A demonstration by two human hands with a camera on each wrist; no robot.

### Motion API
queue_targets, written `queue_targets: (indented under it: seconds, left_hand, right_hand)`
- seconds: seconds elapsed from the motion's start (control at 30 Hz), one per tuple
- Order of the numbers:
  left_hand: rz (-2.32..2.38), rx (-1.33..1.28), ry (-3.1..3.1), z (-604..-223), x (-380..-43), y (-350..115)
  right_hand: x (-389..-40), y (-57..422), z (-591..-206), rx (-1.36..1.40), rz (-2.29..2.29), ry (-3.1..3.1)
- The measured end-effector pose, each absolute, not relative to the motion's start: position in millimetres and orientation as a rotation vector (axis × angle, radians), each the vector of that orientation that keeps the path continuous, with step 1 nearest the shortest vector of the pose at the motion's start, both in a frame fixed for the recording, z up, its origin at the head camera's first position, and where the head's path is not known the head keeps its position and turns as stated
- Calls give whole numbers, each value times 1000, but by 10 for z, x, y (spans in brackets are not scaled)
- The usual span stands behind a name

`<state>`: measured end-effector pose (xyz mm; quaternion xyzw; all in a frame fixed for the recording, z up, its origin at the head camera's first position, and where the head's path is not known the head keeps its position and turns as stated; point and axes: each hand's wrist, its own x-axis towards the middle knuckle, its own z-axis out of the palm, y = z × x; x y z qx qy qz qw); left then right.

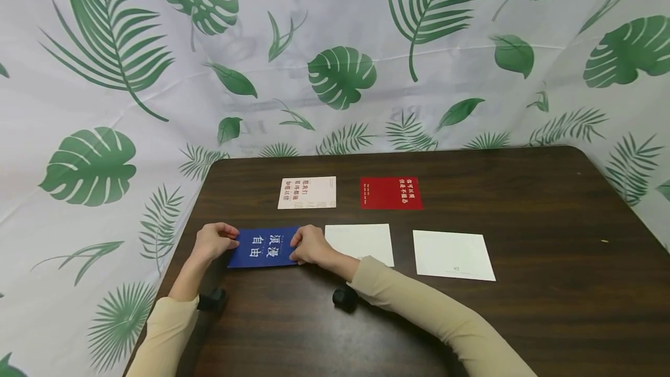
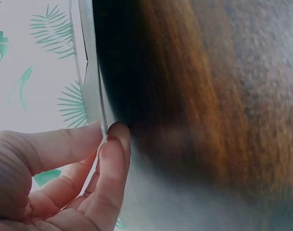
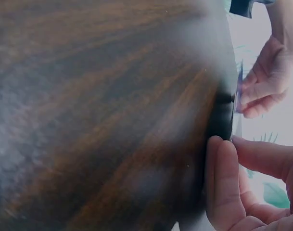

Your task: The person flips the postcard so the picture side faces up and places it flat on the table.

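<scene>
Between both hands is a blue card (image 1: pixel 264 247) with white characters, held close over the table's left part. My left hand (image 1: pixel 213 241) pinches its left edge; in the left wrist view the thumb and fingers (image 2: pixel 112 163) grip the thin card edge-on. My right hand (image 1: pixel 312 245) pinches the right edge between thumb and fingers, as the right wrist view also shows (image 3: pixel 223 168). Just right of that hand lies a white card (image 1: pixel 361 240), partly covered by the right wrist.
Behind, a pale card with red characters (image 1: pixel 307 192) and a red card (image 1: pixel 391 193) lie flat. Another white card (image 1: pixel 453 255) lies to the right. The dark wooden table (image 1: pixel 549 307) meets a leaf-patterned cloth (image 1: pixel 293 109) at its far edge.
</scene>
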<state>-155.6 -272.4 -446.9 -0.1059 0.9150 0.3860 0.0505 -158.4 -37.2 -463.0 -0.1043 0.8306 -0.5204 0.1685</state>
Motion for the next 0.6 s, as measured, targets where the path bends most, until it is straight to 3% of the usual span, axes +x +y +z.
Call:
queue_targets:
  seconds: [0.6]
  left_hand:
    - [1124, -251, 2927, -4535, -1575, -2647]
  right_hand:
    - [-1635, -585, -4611, -580, -677, 2794]
